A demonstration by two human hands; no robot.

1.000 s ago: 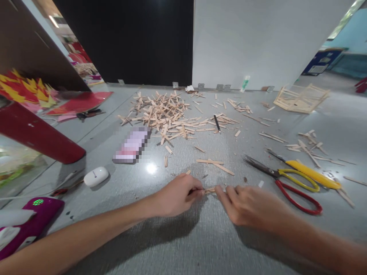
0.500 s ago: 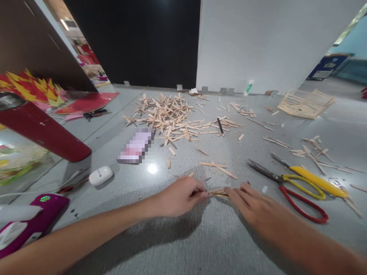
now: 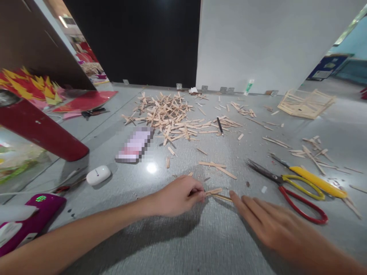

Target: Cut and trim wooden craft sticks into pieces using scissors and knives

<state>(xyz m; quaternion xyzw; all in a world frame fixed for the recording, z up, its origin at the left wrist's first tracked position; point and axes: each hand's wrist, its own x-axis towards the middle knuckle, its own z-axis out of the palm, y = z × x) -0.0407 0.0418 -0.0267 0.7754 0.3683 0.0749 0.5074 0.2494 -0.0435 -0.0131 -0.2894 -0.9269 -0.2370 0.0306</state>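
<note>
My left hand (image 3: 179, 196) is closed in a pinch on the left end of a small piece of thin wooden sticks (image 3: 215, 191), low over the grey tabletop. Two of the sticks fan out to the right from its fingertips. My right hand (image 3: 266, 219) lies with fingers stretched out, palm down; its index fingertip meets the far end of the lower stick (image 3: 223, 197). The right thumb is hidden beneath. Just beyond both hands lie loose flat sticks (image 3: 225, 172).
Scissors (image 3: 282, 179) and a yellow-handled cutter (image 3: 318, 181) lie to the right. A pile of sticks (image 3: 166, 110), a phone (image 3: 134, 145) and a black pen (image 3: 220, 126) are farther back. A stick frame (image 3: 306, 104) stands back right; a red cylinder (image 3: 43, 126) and white case (image 3: 98, 175) are left.
My right hand has slid right and its fingers have straightened, uncovering more of the sticks. My left hand keeps its pinch almost in place.
</note>
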